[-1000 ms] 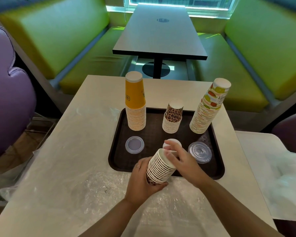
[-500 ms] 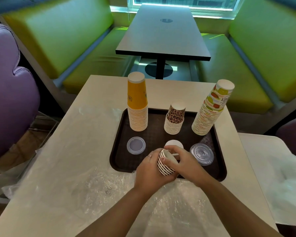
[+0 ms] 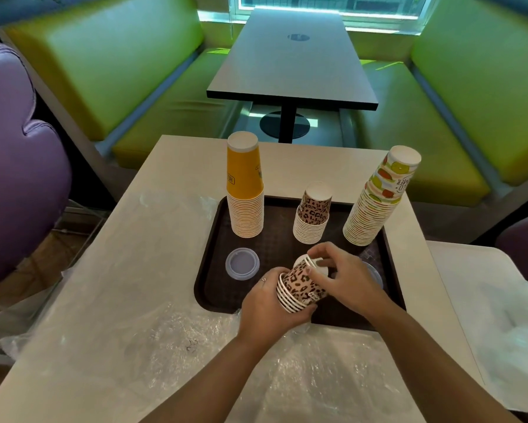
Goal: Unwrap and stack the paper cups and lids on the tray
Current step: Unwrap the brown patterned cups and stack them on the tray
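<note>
1. Since half a second ago, both hands have tilted the small leopard-print stack (image 3: 302, 288) so its patterned side now faces up, and the right hand has slid to its narrow end.
2. Left hand (image 3: 268, 309) grips the wide, rimmed end of that stack from the near side, fingers curled under it; a ring shows on one finger.
3. Right hand (image 3: 345, 276) holds the stack's narrow end, fingers curled over the cup bottom.
4. That held stack lies tilted above the near middle of the brown tray (image 3: 213, 264), not set down.
5. On the tray's far left stands the tall yellow cup stack (image 3: 245, 190), upside down.
6. At the tray's far middle stands a shorter leopard-print cup stack (image 3: 313, 213), also upside down, just beyond the right hand.
7. At the tray's far right corner a fruit-print cup stack (image 3: 378, 199) leans to the right.
8. A clear lid (image 3: 242, 264) lies flat on the tray's left side, near the left hand but apart from it.
9. Another clear lid (image 3: 375, 274) on the tray's right side is mostly hidden behind the right hand.
10. Crumpled plastic wrap (image 3: 177, 340) lies on the counter (image 3: 177, 166) in front of the tray, under both forearms.
</note>
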